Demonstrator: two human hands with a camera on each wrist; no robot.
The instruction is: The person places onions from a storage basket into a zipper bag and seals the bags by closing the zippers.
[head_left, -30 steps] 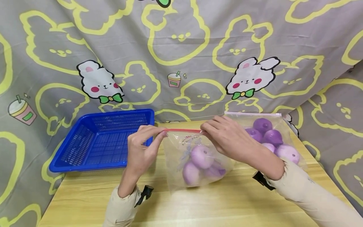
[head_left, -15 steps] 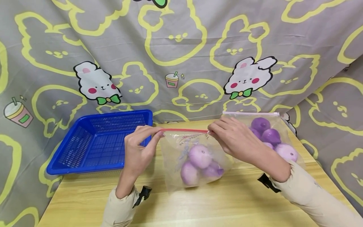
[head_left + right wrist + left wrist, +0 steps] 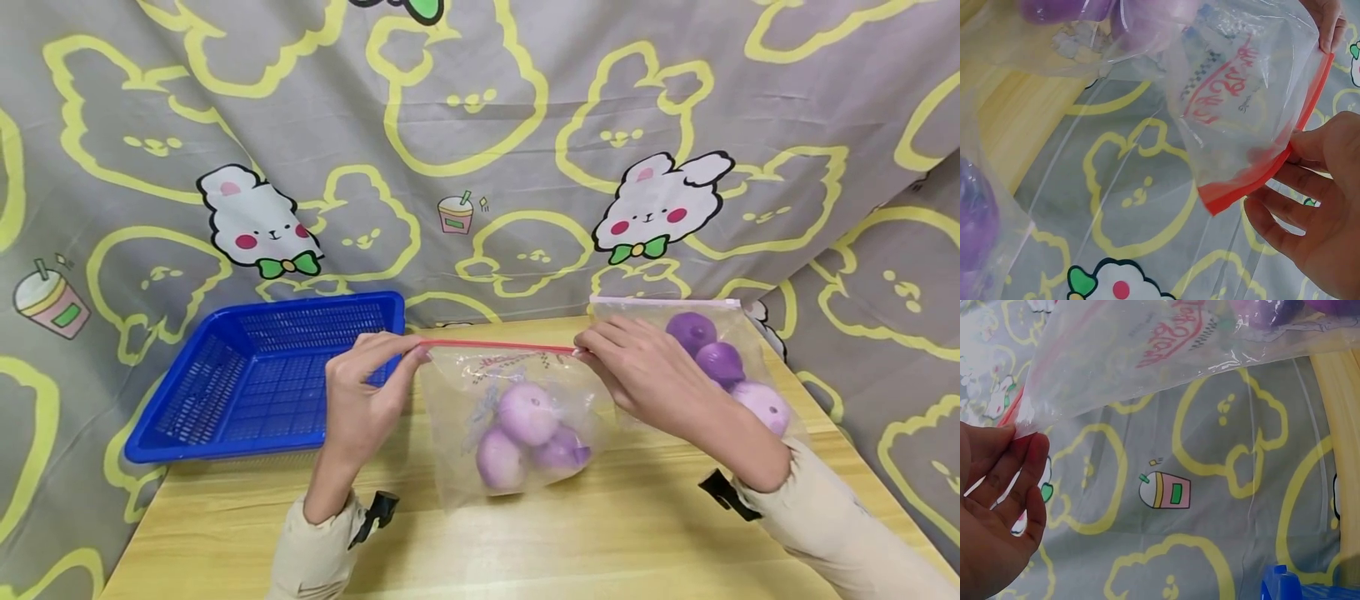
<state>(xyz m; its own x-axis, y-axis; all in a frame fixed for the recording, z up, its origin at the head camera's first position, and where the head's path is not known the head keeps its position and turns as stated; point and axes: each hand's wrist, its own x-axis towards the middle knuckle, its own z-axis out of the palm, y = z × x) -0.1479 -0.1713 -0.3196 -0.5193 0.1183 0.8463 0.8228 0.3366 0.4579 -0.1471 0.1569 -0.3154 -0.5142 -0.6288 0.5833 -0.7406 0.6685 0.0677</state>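
A clear zip bag with a red closing strip stands at the table's middle, three purple-and-white onions showing inside. My left hand pinches the strip's left end between thumb and forefinger. Further right, my right hand pinches the same strip between thumb and fingers. In the right wrist view, a short end of the red strip sticks out beyond the right fingers. Whether a slider sits under those fingers is hidden. The left wrist view shows the bag's upper corner in the left fingertips.
A second clear bag with a pale strip lies behind the right forearm, holding purple onions, partly covered by that arm. A blue plastic basket stands at the left. Behind the wooden table hangs a grey patterned cloth.
My right hand has slid rightward along the red strip, so a longer stretch of it shows between the hands. The left hand keeps its pinch, and the onions stay nearly in place.
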